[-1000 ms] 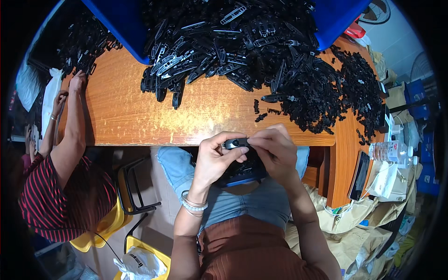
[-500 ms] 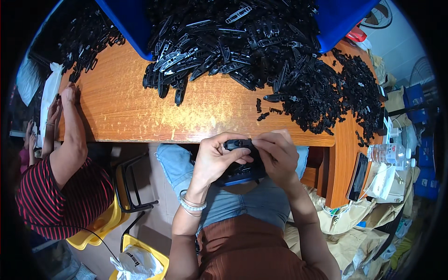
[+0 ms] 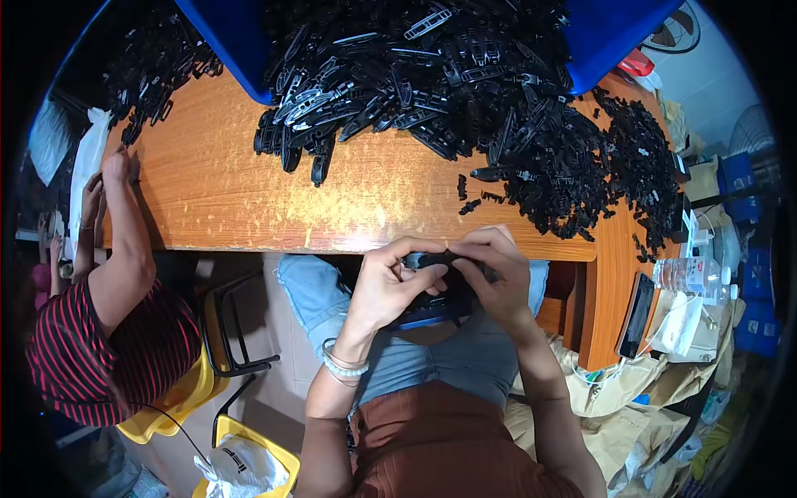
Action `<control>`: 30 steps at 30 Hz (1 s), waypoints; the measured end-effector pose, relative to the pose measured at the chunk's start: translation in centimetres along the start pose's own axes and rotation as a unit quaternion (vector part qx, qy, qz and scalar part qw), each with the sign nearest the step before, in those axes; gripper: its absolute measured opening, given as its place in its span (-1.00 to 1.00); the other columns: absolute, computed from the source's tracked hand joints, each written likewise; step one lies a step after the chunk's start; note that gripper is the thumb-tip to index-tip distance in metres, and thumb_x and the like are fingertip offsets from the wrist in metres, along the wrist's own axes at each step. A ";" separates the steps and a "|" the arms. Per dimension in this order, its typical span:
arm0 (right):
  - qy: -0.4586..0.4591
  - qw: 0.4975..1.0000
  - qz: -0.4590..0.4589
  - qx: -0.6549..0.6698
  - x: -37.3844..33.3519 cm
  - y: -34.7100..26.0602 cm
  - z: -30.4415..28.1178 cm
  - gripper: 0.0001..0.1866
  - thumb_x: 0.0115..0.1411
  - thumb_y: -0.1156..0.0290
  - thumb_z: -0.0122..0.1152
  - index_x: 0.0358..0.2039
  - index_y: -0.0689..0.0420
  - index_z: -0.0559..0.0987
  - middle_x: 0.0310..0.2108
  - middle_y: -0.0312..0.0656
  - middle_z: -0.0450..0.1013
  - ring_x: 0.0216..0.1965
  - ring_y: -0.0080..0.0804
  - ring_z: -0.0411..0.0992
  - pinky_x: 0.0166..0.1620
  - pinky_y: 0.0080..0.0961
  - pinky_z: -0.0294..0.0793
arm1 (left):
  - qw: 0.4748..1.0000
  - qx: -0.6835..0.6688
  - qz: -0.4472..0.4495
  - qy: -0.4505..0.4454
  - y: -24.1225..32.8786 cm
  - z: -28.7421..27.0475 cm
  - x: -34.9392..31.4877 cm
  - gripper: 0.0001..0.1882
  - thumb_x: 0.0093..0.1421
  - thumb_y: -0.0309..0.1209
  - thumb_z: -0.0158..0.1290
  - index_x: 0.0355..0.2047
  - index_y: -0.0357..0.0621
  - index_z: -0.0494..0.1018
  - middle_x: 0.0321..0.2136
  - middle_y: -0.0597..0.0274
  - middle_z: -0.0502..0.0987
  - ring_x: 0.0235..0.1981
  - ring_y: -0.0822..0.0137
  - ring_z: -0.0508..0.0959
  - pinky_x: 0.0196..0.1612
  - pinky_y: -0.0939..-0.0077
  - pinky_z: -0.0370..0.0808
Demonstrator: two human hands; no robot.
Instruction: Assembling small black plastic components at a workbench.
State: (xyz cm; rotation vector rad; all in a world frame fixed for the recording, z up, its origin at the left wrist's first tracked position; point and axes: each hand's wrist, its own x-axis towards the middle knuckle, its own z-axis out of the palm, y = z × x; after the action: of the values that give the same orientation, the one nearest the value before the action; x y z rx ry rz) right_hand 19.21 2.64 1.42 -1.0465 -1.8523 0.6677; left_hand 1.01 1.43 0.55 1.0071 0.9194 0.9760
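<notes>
Over my lap, at the table's front edge, both hands are closed on a black plastic part [image 3: 433, 260]. My left hand [image 3: 383, 289] grips it between thumb and fingers. My right hand [image 3: 496, 270] pinches at its right end; the fingertips cover any smaller piece there. Below them on my lap rests a dark container with a blue rim [image 3: 423, 322], mostly hidden by my hands. Beyond the hands lies a large heap of long black plastic parts [image 3: 365, 95], some with shiny edges. Small black clips [image 3: 573, 187] are piled to its right.
A blue bin [image 3: 618, 37] surrounds the heap at the back of the wooden table [image 3: 199, 183]. To the right are a phone [image 3: 638, 315] and plastic bottles [image 3: 693, 274]. At the left, a person in a striped shirt [image 3: 116, 349] handles black parts. A yellow stool [image 3: 286, 465] stands below.
The black part has tilted in my left hand, and my right fingers have shifted slightly at its end. The co-worker's arm has moved a little.
</notes>
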 end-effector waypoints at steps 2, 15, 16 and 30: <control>-0.001 1.000 -0.021 0.000 0.1 0.0 0.0 -0.75 -0.11 0.64 0.28 -0.33 0.23 0.61 -0.33 -0.18 0.49 -0.28 -0.30 0.39 -0.24 -0.47 0.37 | 1.000 -0.028 0.002 -0.002 0.1 0.3 0.1 -0.74 0.15 -0.66 0.05 -0.12 -0.38 0.42 -0.47 0.16 0.57 -0.44 0.44 0.60 -0.35 0.70 0.55; -0.027 0.999 -0.014 -0.014 0.1 -0.8 -0.4 -0.83 -0.06 0.63 0.26 -0.38 0.24 0.56 -0.29 -0.16 0.49 -0.25 -0.25 0.41 -0.20 -0.43 0.39 | 0.999 -0.001 -0.018 -0.032 0.7 0.1 -0.4 -0.72 0.14 -0.68 0.04 -0.11 -0.45 0.38 -0.40 0.03 0.59 -0.32 0.30 0.63 -0.30 0.63 0.59; -0.034 0.998 -0.020 -0.039 0.0 -0.7 -0.5 -0.84 -0.06 0.63 0.26 -0.39 0.23 0.56 -0.31 -0.17 0.48 -0.25 -0.24 0.41 -0.21 -0.43 0.39 | 0.999 -0.001 -0.018 -0.031 0.8 0.2 -0.5 -0.72 0.14 -0.68 0.04 -0.11 -0.45 0.38 -0.40 0.03 0.59 -0.32 0.30 0.63 -0.30 0.63 0.59; -0.096 0.973 0.198 0.070 -1.2 -0.9 -0.4 -0.72 0.09 0.41 0.26 -0.18 0.23 0.55 -0.43 -0.19 0.47 -0.43 -0.50 0.42 -0.35 -0.58 0.36 | 0.999 0.025 0.025 0.015 0.3 0.2 -0.9 -0.81 0.12 -0.65 0.08 -0.22 -0.36 0.48 -0.44 0.16 0.57 -0.47 0.46 0.59 -0.37 0.71 0.55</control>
State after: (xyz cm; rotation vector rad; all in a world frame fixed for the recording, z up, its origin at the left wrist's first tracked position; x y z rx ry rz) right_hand 19.49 1.18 1.76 -1.3093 -1.7385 1.1526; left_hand 0.91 0.62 1.02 1.0646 0.9509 1.0175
